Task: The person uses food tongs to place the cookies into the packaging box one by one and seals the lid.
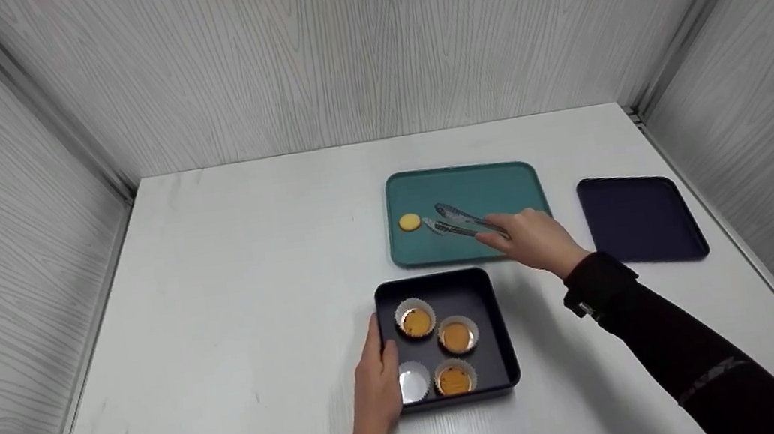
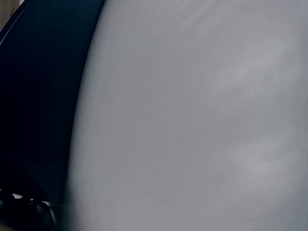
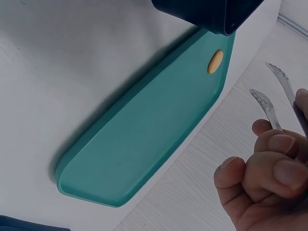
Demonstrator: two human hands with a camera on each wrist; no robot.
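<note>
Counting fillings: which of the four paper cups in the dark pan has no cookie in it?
The near-left cup, beside the left hand; it shows white inside, while the other three hold orange cookies.

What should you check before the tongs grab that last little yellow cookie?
1. Right hand grips the tongs: ok.
2. Tong tips are apart, ready to close: ok, seen in the right wrist view.
3. Cookie lies alone on the teal tray, just past the tong tips: ok.
4. Tongs already touch the cookie: not ok, a small gap shows.
5. Left hand steadies the dark pan at its left side: ok.
6. One white paper cup in the pan has no cookie in it; the other three are filled: ok.
</note>
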